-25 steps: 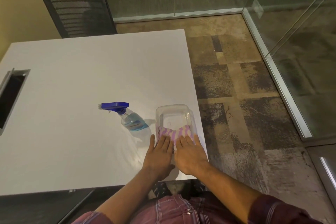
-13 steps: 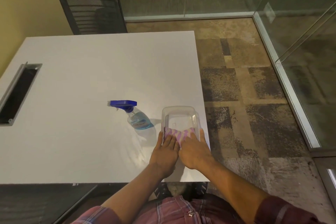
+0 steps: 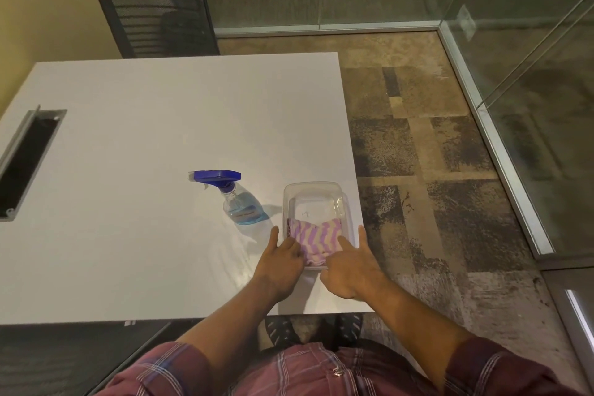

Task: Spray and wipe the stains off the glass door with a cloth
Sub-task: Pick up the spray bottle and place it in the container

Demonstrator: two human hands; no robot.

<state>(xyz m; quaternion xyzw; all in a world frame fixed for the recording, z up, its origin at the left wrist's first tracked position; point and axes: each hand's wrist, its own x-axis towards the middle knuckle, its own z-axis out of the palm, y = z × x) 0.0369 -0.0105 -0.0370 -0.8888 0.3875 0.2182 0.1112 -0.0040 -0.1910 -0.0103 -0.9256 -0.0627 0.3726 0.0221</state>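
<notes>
1 spray bottle (image 3: pixel 239 199), 1 cloth (image 3: pixel 316 239), 1 clear tub (image 3: pixel 313 194), 2 hands, 1 chair (image 3: pixel 154 6).

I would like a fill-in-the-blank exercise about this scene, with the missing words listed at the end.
1. The striped cloth lies inside a clear plastic ____.
2. The spray bottle stands on the ____ table.
3. The bottle's trigger head is ____ in colour.
4. The left hand and right hand both touch the ____.

Missing words: container; white; blue; cloth
</notes>
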